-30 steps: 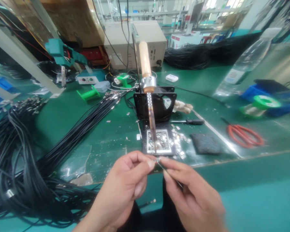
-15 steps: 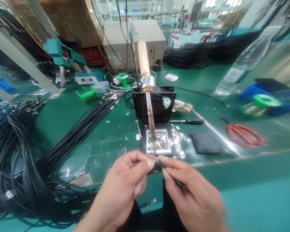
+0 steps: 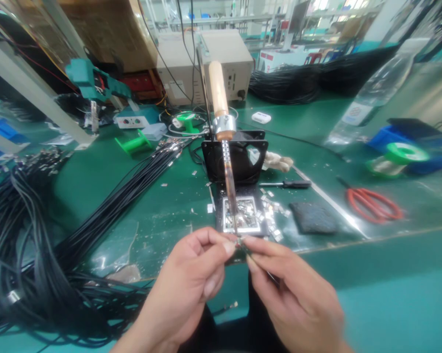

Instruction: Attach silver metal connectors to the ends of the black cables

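A soldering iron [image 3: 219, 93] with a wooden handle is mounted tip-down above the bench edge. Just below its tip, my left hand [image 3: 196, 272] pinches thumb and forefinger together on something too small and blurred to name. My right hand [image 3: 296, 291] is closed around a thin dark cable [image 3: 273, 278], whose end meets the left fingertips under the iron. Behind the fingers lies a square tray [image 3: 225, 218] of small metal pieces, with more pieces scattered to its right. A black fan [image 3: 233, 162] stands behind the tray.
Bundled black cables [image 3: 132, 189] cover the left of the bench [image 3: 184, 196]. To the right are a screwdriver [image 3: 296, 184], a dark pad [image 3: 312, 218], red-handled pliers [image 3: 373, 206], a solder spool [image 3: 399, 157] and a plastic bottle [image 3: 371, 98]. A grey machine [image 3: 221, 54] stands behind.
Both hands stay almost in place beneath the iron tip. Only a very slight shift at the fingertips shows; the grips look the same.
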Demonstrator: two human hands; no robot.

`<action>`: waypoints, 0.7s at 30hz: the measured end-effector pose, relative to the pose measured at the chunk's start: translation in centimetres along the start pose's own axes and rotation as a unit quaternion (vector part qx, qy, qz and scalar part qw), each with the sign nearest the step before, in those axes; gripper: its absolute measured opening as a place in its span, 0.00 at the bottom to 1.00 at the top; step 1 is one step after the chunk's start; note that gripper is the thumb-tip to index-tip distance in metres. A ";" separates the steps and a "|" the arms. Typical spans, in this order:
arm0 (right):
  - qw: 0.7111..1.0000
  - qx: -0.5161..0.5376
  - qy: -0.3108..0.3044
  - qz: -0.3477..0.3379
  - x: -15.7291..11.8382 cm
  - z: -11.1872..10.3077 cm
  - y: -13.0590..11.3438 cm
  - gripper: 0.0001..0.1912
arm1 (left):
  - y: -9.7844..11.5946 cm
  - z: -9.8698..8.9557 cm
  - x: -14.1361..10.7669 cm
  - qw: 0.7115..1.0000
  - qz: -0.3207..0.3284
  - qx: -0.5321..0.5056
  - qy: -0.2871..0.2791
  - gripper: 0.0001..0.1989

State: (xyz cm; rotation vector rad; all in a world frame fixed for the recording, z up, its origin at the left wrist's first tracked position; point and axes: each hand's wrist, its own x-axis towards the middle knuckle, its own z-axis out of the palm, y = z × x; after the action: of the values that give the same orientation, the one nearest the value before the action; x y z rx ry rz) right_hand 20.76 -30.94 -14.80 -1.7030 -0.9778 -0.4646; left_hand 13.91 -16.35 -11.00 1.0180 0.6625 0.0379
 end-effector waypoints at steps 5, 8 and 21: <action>1.000 0.000 0.001 0.006 0.1 0.1 0.1 0.07 | 0.2 0.0 0.1 1.000 0.004 -0.001 0.003 0.15; 1.000 0.000 0.002 0.003 0.2 0.2 0.2 0.07 | 0.2 0.0 0.2 1.000 0.001 -0.007 0.001 0.15; 1.000 0.009 0.006 0.018 0.3 0.2 0.3 0.08 | 0.5 0.0 0.3 1.000 0.004 -0.017 -0.006 0.14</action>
State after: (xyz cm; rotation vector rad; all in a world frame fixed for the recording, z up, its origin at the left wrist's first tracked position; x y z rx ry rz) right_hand 21.14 -30.64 -14.82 -1.6964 -0.9382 -0.4414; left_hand 14.29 -15.97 -10.80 0.9873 0.6437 0.0500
